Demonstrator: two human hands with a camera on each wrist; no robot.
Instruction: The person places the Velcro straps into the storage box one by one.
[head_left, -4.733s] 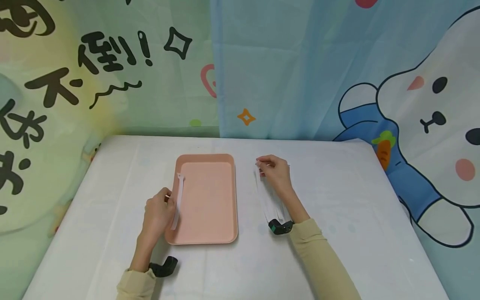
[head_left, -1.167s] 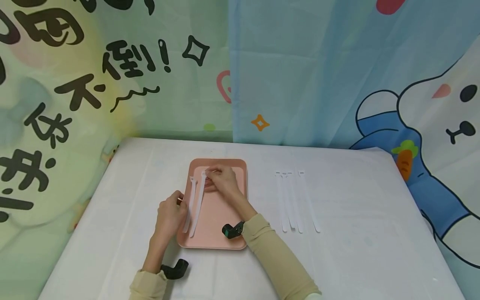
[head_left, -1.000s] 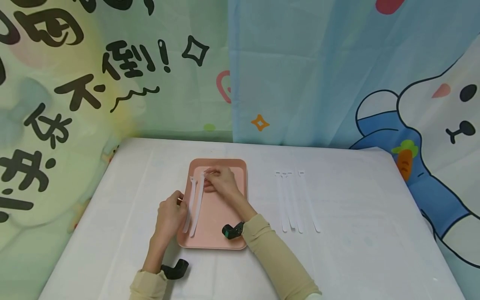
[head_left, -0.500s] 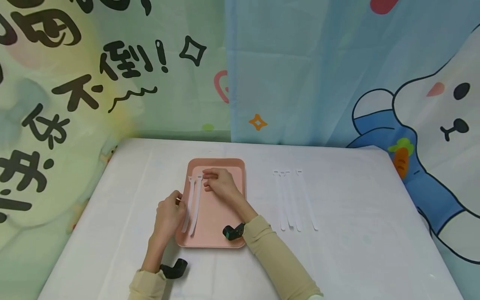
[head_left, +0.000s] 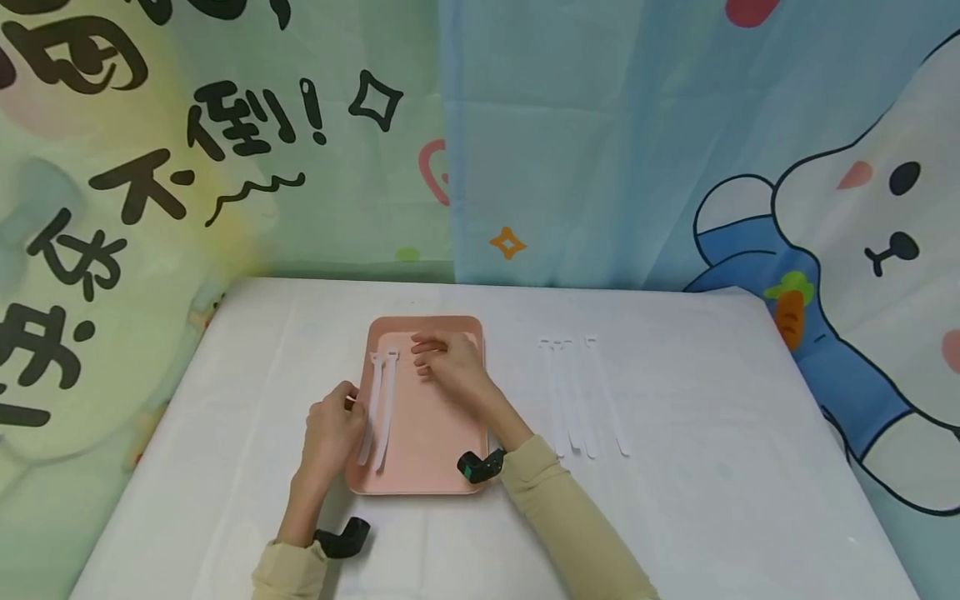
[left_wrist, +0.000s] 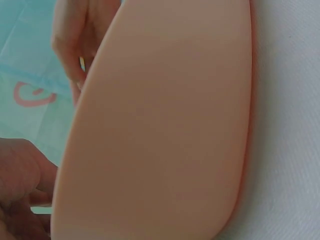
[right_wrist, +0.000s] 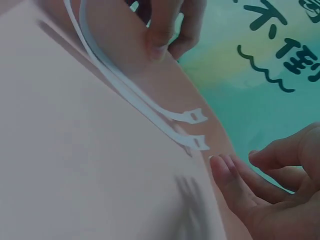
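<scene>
My left hand (head_left: 330, 425) grips the left rim of a pink rectangular tray (head_left: 442, 458); in the right wrist view its thumb laps over the tray edge. Inside the tray, along the left side, lie two white strap-style cable ties with slotted heads: the outer tie (head_left: 372, 408) and the inner tie (head_left: 387, 408) run nearly parallel. Over the tray's upper part my right hand (head_left: 453, 362) holds nothing, its fingers relaxed and apart. In the right wrist view, these fingertips (right_wrist: 220, 170) are just beside the head of the nearer tie (right_wrist: 198, 142).
To the tray's right, several more white cable ties (head_left: 572, 400) lie in a row on the white tablecloth (head_left: 712, 433), heads toward the back. A printed curtain (head_left: 562, 167) hangs behind the table. Each wrist carries a small black camera (head_left: 480, 467).
My right hand brought a second tie from the row on the table to the tray, laid it beside the first, let go and drew slightly right. My left hand stays on the rim.
</scene>
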